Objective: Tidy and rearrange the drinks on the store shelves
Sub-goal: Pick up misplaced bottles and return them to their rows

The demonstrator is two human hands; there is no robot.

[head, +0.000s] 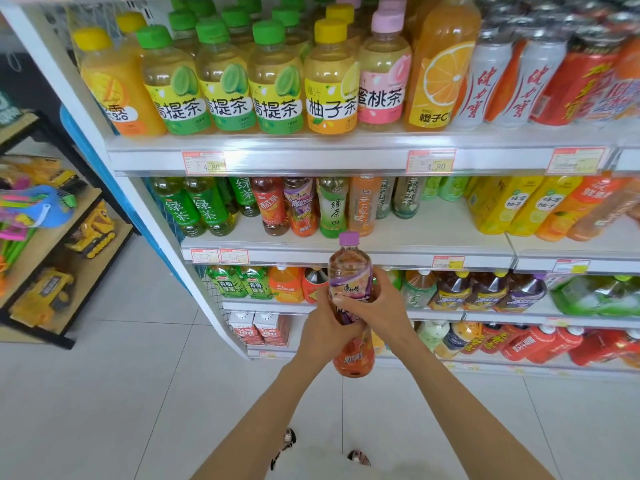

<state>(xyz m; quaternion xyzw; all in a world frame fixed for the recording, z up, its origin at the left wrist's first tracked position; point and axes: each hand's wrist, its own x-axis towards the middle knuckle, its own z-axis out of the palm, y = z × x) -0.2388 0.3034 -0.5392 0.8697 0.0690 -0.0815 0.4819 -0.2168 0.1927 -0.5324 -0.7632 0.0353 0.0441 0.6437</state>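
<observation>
Item: purple-capped bottle (pixel 349 268), upright, hovering off-shelf before second shelf (pixel 433 232); left hand (pixel 325 329) gripping lower body; right hand (pixel 379 306) curling round label. Step: carrying for placement. Next, likely: lifting beside matching bottle (pixel 300 206).

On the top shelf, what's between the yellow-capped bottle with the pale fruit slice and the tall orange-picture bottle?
The head view shows one pink-capped clear plastic bottle with a peach label between them.
</observation>
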